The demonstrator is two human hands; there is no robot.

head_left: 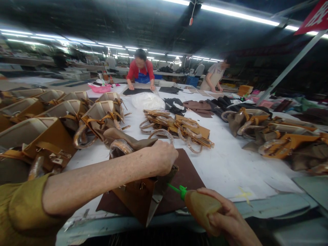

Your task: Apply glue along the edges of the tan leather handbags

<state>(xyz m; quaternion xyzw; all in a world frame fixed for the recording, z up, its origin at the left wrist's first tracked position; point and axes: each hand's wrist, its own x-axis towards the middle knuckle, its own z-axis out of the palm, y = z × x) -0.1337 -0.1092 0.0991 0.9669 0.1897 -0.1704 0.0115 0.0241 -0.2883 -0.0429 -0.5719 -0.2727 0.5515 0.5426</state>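
My left hand (160, 157) is closed over the top edge of a brown leather handbag (139, 196) that stands on a dark brown mat (187, 176) at the near table edge. My right hand (228, 218) grips a squeeze bottle of amber glue (201, 206). Its green nozzle (176, 189) points left, close to the bag's open side panel. A plastic-wrapped bag handle (120, 147) curves up just behind my left hand.
Rows of tan and cream handbags (48, 119) fill the left of the white table (230, 164). Loose wrapped handles with tan straps (176, 130) lie mid-table, and more bags (279, 140) are piled right. Two people (140, 73) work at the far end, near dark leather pieces (202, 106).
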